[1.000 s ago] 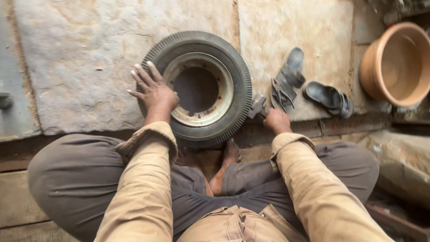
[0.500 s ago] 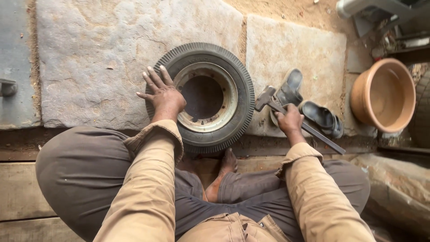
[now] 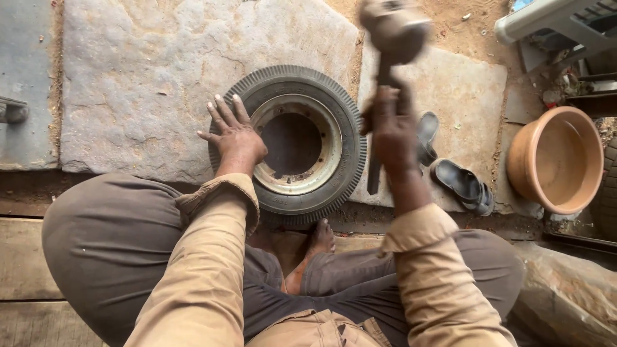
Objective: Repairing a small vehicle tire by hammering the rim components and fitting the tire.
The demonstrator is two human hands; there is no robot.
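Tyre: flat on stone slab, rusty steel rim inside; likely heavy, stiff, grippy tread.
Left hand: fingers spread, pressed flat on tyre's left edge.
Right hand: fist closed around hammer handle, head raised, blurred.
Best hold: probably outer tread or rim lip.

Terracotta basin stood at right on dirt ground, pair of dark sandals lay just left of basin, large grey stone slab lay far left of basin, pale plastic chair was above basin, wooden planks well left and below.
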